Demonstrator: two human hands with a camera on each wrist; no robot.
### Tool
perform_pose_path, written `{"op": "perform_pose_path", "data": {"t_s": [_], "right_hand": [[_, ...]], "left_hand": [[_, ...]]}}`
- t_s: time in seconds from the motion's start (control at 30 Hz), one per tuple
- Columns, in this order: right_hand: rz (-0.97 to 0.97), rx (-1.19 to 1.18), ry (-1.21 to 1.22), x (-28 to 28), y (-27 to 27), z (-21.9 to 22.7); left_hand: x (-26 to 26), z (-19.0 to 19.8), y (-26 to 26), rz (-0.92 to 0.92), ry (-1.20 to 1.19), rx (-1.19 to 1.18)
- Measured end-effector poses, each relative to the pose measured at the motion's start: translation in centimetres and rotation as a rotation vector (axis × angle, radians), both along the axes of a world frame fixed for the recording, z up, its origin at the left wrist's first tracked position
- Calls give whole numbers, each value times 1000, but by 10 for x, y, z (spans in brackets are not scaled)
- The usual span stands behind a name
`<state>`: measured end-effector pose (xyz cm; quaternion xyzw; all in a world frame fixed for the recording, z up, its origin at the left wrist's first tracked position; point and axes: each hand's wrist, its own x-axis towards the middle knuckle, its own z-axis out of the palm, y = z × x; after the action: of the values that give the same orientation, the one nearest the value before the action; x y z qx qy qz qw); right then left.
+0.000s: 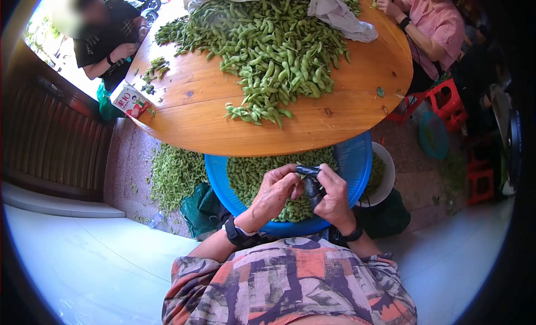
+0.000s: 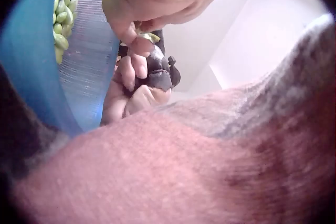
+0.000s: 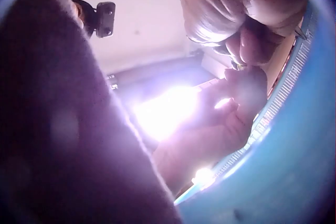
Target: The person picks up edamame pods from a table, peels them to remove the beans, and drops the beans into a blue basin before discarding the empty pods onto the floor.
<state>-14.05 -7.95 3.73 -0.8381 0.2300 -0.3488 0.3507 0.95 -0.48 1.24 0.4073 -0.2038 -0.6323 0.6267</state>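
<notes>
In the head view my left hand point(image 1: 272, 195) and right hand point(image 1: 333, 197) meet fingertip to fingertip over a blue basin point(image 1: 360, 171) of shelled green soybeans point(image 1: 248, 180). Black coverings point(image 1: 314, 192) wrap the right thumb and a finger. The left wrist view shows a small green soybean pod point(image 2: 151, 37) pinched by the left fingers, close against the black-covered right fingers. Most of the pod is hidden by the fingers. In the right wrist view both hands come together around it, partly washed out by glare.
A large heap of soybean pods point(image 1: 268, 46) covers much of the wooden table point(image 1: 190, 118), whose edge overhangs the basin. Empty-looking pods point(image 1: 176, 177) lie on the floor at left. A white bucket point(image 1: 385, 177) stands right of the basin. Two people sit across the table.
</notes>
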Motion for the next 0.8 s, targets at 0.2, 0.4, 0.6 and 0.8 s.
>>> {"op": "perform_pose_path", "data": {"t_s": [0.2,0.4,0.6,0.8], "right_hand": [[34,-14,-20,1,1,1],[-128,127,-93,-27,-12,-18],[-607,234,-199,-110,-60,-13],[-830,236,260,-175,-96,-44]], "left_hand": [[-1,2,1,-3,-33,29],[-8,5,4,31,65,-24],[12,36,10,-327,-1079,-343],[58,69,10,-235,-1205,-406]]}}
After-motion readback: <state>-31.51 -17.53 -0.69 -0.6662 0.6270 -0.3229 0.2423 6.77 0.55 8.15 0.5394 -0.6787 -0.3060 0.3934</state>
